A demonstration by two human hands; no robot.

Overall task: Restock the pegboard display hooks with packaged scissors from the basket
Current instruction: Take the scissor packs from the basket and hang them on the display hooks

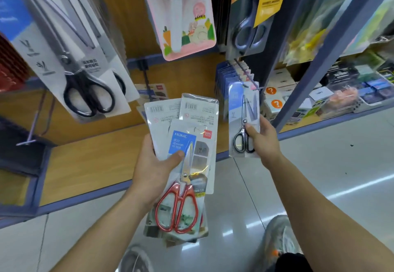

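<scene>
My left hand (152, 165) grips a fanned stack of scissors packs (187, 143); the top pack shows red-handled scissors (178, 207), and two packs behind it show white backs with barcodes. My right hand (263, 141) holds a single pack of silver scissors (243, 120) by its lower right edge. That pack's top sits at the tip of a metal display hook (248, 75), where several similar blue-topped packs (226, 73) hang. Whether the pack's hole is on the hook I cannot tell. The basket is out of view.
Large black-handled scissors packs (81, 62) hang at upper left, a pink rabbit-print pack (181, 15) at top centre, grey-handled scissors (249, 28) at upper right. An empty hook (32, 131) juts out at left. A blue shelf post (332, 50) and stocked shelves stand at right. Glossy tiled floor lies below.
</scene>
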